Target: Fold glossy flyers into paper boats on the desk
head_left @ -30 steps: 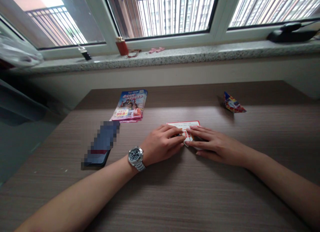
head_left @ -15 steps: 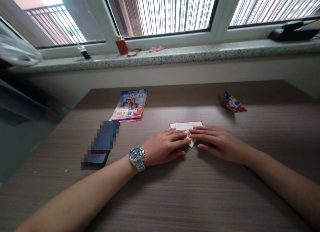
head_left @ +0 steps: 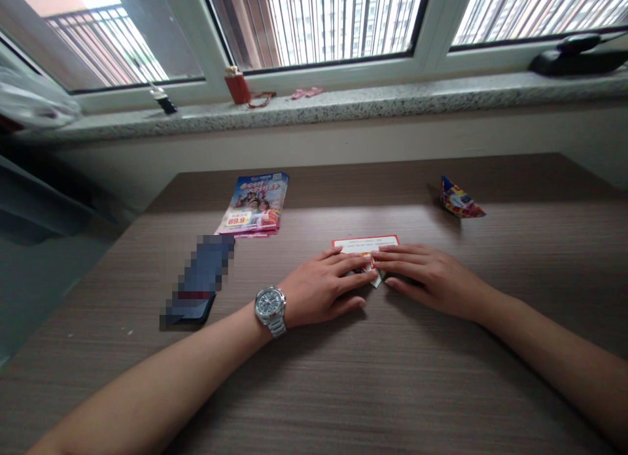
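Note:
A folded paper (head_left: 369, 243) with a red border lies flat on the wooden table (head_left: 314, 389), its pointed end towards me. My left hand (head_left: 328, 286), below a silver wristwatch (head_left: 270, 304), rests over the paper's left part with its fingers stretched out. From the other side my right hand (head_left: 426, 273) lies flat, its fingertips on the right part of the paper. The fingertips of both hands nearly meet at the middle. Much of the paper is hidden under them.
A stack of printed flyers (head_left: 256, 205) lies at the back left, with a blurred-out phone (head_left: 201, 281) nearer me. A folded colourful paper boat (head_left: 460, 200) stands at the back right. On the windowsill (head_left: 373, 105) are a red container (head_left: 237, 87) and small items.
My left fingers have shifted slightly over the paper, towards the right. My right hand stays nearly in place.

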A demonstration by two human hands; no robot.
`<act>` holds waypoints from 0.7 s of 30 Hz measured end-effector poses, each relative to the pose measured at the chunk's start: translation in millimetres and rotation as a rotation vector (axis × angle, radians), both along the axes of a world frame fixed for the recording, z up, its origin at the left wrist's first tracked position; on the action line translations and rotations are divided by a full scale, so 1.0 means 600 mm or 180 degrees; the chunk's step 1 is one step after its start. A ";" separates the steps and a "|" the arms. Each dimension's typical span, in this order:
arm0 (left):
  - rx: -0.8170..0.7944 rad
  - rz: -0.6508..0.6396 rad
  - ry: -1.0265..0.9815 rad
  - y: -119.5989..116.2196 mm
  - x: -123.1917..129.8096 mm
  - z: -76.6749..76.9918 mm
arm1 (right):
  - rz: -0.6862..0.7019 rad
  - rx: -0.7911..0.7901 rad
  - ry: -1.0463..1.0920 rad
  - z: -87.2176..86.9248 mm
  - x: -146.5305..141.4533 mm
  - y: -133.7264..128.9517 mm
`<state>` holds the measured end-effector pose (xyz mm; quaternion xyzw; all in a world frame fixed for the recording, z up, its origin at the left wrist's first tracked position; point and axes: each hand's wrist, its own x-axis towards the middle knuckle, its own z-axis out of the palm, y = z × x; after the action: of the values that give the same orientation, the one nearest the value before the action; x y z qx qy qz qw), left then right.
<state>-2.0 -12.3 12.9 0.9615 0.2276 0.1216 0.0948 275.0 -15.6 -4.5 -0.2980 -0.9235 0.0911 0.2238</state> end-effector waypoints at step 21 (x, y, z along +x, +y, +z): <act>-0.0097 0.0159 0.0092 0.001 -0.003 -0.002 | 0.0302 -0.0110 -0.0082 -0.002 0.013 0.002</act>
<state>-3.6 -11.8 11.5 0.9556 0.2546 0.1065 0.1030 282.6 -14.3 -6.0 -0.2589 -0.9377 0.1137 0.2021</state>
